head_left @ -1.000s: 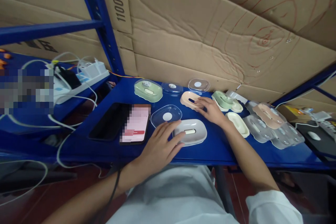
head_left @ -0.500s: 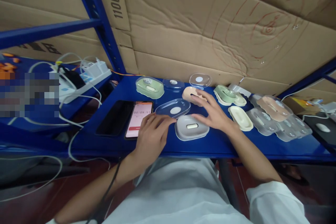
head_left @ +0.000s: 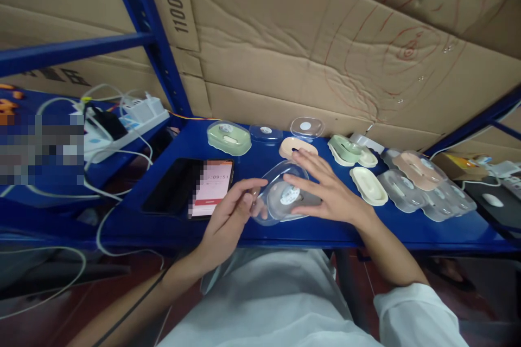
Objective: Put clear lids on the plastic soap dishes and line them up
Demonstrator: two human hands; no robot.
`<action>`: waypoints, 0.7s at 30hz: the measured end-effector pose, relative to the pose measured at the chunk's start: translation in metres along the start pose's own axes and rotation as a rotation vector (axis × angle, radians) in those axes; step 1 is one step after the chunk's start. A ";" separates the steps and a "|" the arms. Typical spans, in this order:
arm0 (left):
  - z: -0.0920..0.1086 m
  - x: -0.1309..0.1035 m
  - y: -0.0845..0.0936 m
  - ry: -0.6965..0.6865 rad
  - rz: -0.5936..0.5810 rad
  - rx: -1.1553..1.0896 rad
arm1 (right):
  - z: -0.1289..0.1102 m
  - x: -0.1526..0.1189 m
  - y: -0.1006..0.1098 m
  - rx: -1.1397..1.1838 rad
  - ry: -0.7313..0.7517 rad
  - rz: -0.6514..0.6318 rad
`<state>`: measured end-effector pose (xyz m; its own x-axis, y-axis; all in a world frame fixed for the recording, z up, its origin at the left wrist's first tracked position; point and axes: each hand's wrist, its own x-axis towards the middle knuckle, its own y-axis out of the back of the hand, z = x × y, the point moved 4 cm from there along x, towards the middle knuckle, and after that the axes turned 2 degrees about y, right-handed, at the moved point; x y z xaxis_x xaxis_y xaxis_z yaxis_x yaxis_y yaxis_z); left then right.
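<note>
My left hand (head_left: 228,222) pinches the left edge of a clear plastic lid (head_left: 272,203) with a round white label, raised and tilted above the table. Below the lid, and partly seen through it, lies a light grey rounded dish (head_left: 299,217). My right hand (head_left: 336,192) is open with fingers spread, over the right side of the lid; whether its fingertips touch the lid I cannot tell. Just behind my right fingertips is a peach dish (head_left: 291,147) with a slot, partly covered by them.
At the back stand a lidded green box (head_left: 229,140) and two clear lids, one of them upper right (head_left: 313,129). Rightward are a cream dish (head_left: 368,187), green pieces (head_left: 344,146) and several stacked lidded boxes (head_left: 407,195). Phones (head_left: 214,190) lie left, beside cables.
My left hand has picked up the clear lid from the table and brought it over the grey dish. My right hand stays spread, now beside the lid.
</note>
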<state>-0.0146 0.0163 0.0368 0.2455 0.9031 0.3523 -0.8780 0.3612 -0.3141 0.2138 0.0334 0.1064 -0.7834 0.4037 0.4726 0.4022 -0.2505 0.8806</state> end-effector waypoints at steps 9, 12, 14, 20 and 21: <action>-0.010 0.000 -0.001 0.047 0.076 0.232 | 0.003 -0.020 -0.007 -0.060 -0.134 -0.075; -0.011 -0.004 -0.009 -0.194 -0.043 0.757 | 0.014 -0.043 -0.010 -0.058 -0.334 -0.119; -0.017 -0.007 -0.015 -0.319 -0.151 1.036 | 0.013 -0.057 -0.019 -0.049 -0.409 -0.185; -0.031 -0.007 -0.015 -0.285 -0.205 1.180 | 0.005 -0.071 -0.040 -0.026 -0.379 -0.237; -0.032 -0.007 -0.013 -0.271 -0.183 1.167 | 0.005 -0.071 -0.041 -0.013 -0.346 -0.227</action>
<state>0.0082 0.0130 0.0106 0.4330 0.7324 0.5254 -0.7161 -0.0745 0.6940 0.2557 0.0196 0.0372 -0.6451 0.7214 0.2519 0.2297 -0.1313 0.9644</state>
